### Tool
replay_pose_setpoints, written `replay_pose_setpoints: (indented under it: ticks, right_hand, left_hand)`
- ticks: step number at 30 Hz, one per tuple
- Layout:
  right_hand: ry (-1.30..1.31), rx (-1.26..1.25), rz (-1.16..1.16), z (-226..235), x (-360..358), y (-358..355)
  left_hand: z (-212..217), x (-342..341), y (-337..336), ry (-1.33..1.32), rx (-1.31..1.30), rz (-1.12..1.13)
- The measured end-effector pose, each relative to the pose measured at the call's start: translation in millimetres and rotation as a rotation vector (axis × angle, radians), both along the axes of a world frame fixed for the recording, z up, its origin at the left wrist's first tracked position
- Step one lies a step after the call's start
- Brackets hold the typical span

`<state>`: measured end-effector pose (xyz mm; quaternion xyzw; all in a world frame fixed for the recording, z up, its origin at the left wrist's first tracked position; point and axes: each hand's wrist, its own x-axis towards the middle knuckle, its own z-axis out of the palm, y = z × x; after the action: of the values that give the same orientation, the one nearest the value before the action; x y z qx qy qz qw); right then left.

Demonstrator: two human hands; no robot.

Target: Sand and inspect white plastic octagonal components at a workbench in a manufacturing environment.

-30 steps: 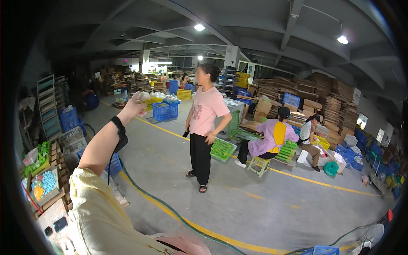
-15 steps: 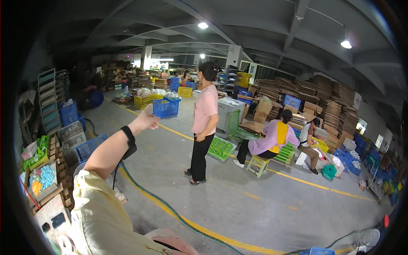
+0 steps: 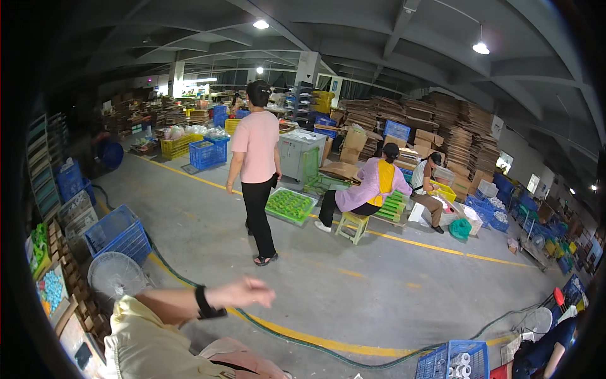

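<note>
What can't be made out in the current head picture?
Head view:
Left hand: fingers blurred.
Right hand: out of frame.
Fan: lower part hidden by the cream sleeve.
Co-worker in dark top: cut off by the lower-right rim.
Green pieces in the tray: too small to identify.

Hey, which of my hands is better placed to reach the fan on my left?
Probably your left hand: it looks empty, though blurred, and its forearm appears near the fan. Your right hand is out of view.

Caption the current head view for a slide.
Left hand extended above a workshop floor, a person in pink beyond.
</note>
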<state>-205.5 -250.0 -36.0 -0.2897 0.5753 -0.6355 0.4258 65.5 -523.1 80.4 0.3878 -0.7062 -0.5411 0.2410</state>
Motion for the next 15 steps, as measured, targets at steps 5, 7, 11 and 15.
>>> replay_pose_setpoints:
  ticks: [5,7,11,15]
  right_hand:
    - [-0.032,-0.032,0.046,-6.8,7.3,-5.0]
    - [-0.019,-0.049,0.067,-17.3,8.6,-7.0]
    - [-0.07,0.01,0.092,-45.6,9.8,-21.0]
    - [-0.455,0.168,0.093,-62.8,16.7,-39.7]
  left_hand:
    - [-76.1,-62.1,49.5,0.129,0.103,-0.39]
    - [-93.0,-76.4,57.3,0.213,0.13,-0.523]
    - [-110.6,-87.1,77.0,0.189,0.063,-0.547]
    - [-122.8,-87.4,86.9,0.116,0.002,-0.678]
